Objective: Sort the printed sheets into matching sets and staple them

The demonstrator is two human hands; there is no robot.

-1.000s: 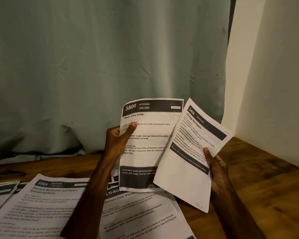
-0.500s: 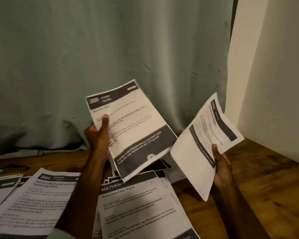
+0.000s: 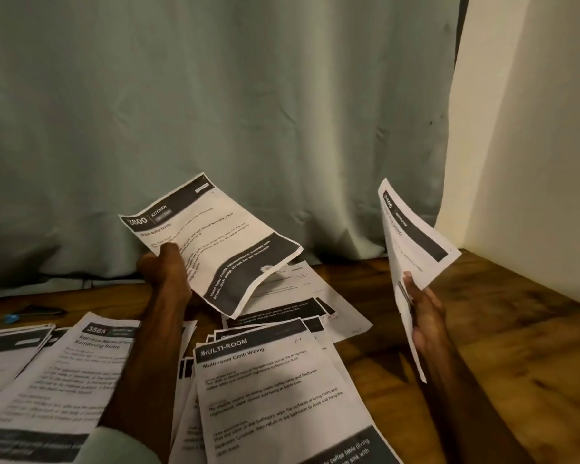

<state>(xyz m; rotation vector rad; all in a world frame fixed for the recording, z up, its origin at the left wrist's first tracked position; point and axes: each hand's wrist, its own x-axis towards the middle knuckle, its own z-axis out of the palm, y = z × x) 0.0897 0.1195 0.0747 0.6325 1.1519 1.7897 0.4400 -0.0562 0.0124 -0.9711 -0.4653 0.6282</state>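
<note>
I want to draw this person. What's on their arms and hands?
The left hand and right hand are bare: no gloves, rings or watch show. A pale green sleeve ends partway up the left arm. No sleeve shows on the right arm.

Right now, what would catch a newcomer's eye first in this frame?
Against a pale green curtain, the left hand grips sheet 3800 at centre, while the right hand holds sheet 3406 apart on the right. Below them, more sheets lie fanned over the wooden table.
</note>
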